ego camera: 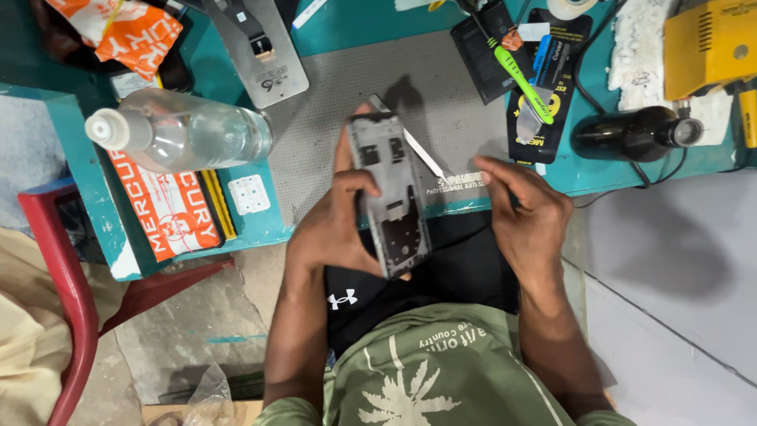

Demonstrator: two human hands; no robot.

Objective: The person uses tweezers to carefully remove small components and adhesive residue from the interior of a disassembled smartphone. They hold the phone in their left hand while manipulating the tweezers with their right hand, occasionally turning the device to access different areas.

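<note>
From my feed: teal bench (599, 170) with a grey perforated mat (331, 102) in the middle. Clear plastic bottle (185, 130) with white cap lies on its side at left, over an orange-and-white box (169, 213). Small white blister card (249, 194) just beside the box. Orange crumpled packet (130, 31) top left, silver metal plate (260, 51) near it. Green-handled tool (520, 79) rests on black packaging (544, 75) top right. Black cylindrical device (635, 134) lies beside a yellow machine (706, 43) and a white cloth (639, 51). Red chair (59, 300) at left, on the stone floor (197, 315).
</note>
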